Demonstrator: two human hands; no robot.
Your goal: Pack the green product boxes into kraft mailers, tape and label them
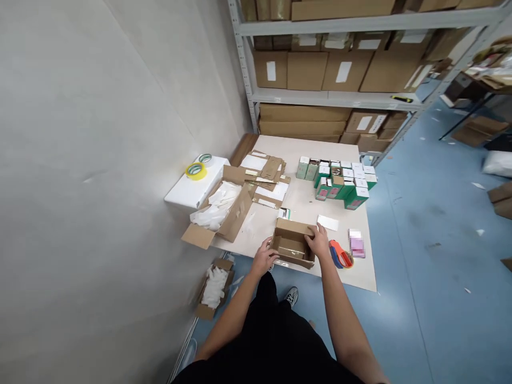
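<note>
An open-topped cardboard box (294, 226) sits at the near edge of the pale table, its inside showing bare cardboard with strips of shiny tape. My left hand (264, 257) grips its left side, the fingers curled along the wall. On the opposite side my right hand (319, 242) holds the wall, with fingertips over the rim. Just right of that hand lies an orange and blue tape dispenser (340, 254). A white card (328, 222) rests behind the box on the right, and a small white-green box (284, 213) stands behind it on the left.
Several green-and-white boxes (346, 181) cluster at the table's back right. Flattened cardboard (272, 189) is piled at the back left. A carton with white packing material (237, 213) stands left, beside tape rolls (196, 171). Shelving (332, 98) rises behind; a wall bounds the left.
</note>
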